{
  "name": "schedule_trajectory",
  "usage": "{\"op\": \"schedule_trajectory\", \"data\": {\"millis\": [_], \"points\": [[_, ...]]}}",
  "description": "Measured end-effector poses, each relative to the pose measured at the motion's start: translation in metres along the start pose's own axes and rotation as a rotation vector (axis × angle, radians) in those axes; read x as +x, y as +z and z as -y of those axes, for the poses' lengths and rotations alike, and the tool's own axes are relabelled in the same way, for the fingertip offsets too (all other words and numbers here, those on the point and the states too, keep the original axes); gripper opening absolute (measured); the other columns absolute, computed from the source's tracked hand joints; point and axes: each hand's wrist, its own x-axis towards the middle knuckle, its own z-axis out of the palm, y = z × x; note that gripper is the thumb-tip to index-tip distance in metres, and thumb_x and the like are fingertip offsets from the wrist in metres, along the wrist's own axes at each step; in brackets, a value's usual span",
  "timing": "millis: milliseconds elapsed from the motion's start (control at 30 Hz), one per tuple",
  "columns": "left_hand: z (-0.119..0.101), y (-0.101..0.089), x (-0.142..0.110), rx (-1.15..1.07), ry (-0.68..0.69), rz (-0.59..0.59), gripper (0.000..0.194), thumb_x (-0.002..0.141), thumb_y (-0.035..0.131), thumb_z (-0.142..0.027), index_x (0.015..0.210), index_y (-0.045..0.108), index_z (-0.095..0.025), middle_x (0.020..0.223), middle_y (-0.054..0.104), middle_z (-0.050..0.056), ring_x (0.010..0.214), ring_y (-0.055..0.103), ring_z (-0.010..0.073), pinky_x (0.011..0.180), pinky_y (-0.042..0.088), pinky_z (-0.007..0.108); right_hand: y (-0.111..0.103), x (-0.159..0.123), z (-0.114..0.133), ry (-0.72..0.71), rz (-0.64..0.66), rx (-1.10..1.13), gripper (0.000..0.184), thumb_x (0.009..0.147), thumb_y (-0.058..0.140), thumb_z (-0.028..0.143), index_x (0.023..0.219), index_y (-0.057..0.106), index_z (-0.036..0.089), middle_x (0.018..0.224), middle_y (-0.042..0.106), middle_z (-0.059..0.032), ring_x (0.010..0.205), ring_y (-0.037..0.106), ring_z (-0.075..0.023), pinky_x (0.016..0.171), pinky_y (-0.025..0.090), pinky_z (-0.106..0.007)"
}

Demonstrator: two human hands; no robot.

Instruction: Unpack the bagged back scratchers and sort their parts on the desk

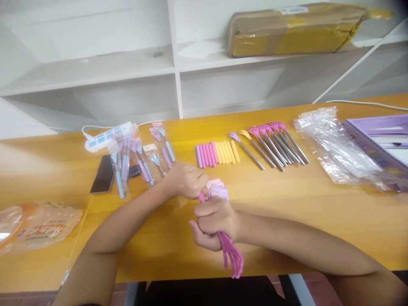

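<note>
My right hand [218, 219] is wrapped around a back scratcher; its magenta hand-shaped head [232, 257] sticks out below my fist. Just above, my left hand [188, 180] is closed on the other end, where a bit of pink grip sleeve [201, 197] shows between the two hands. The shaft itself is hidden. Behind my hands lie pink and lilac cards [218, 190]. Farther back sits a row of foam-like sleeves [216, 154] in lilac, pink and yellow. To their right, several metal-shafted back scratchers [276, 142] with lilac, yellow and magenta heads rest side by side.
Bagged back scratchers [140, 159] lie at the left beside a power strip [110, 137] and a dark phone [102, 174]. An orange-printed bag [41, 225] is at the far left. Clear plastic bags [338, 148] and a purple box [379, 131] occupy the right. A taped parcel [293, 29] stands on the shelf.
</note>
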Motion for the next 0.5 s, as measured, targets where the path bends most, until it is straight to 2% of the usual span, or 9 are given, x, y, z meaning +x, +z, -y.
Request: {"op": "schedule_trajectory", "data": {"millis": [167,400,500], "points": [[-0.0006,-0.0024,0.0021,-0.002,0.018,-0.038,0.049,0.106,0.046,-0.039,0.060,0.048,-0.022,0.050,0.047,-0.001,0.044,0.041,0.0138,0.043,0.018,0.032,0.0014,-0.0016,0.0024,-0.015,0.003,-0.050,0.049,0.081,0.063,0.002,0.064,0.021,0.020,0.058,0.022,0.0058,0.050,0.013,-0.0090,0.042,0.017,-0.031],[0.0022,0.0029,-0.0026,0.003,0.019,0.009,0.050,0.106,0.043,-0.044,0.061,0.049,-0.022,0.051,0.048,0.000,0.044,0.042,0.0141,0.044,0.018,0.032,0.0013,-0.0034,0.0041,-0.025,0.006,-0.040,0.051,0.080,0.063,0.001,0.067,0.018,0.021,0.060,0.021,0.0061,0.050,0.011,-0.0093,0.043,0.016,-0.030],[0.0035,0.0020,-0.0025,-0.004,0.031,0.003,0.046,0.104,0.045,-0.040,0.062,0.049,-0.022,0.051,0.048,0.000,0.045,0.042,0.0143,0.045,0.018,0.032,0.0018,-0.0044,0.0059,-0.030,0.012,-0.041,0.051,0.081,0.062,0.000,0.068,0.017,0.022,0.061,0.021,0.0062,0.051,0.012,-0.0101,0.044,0.016,-0.031]]}}
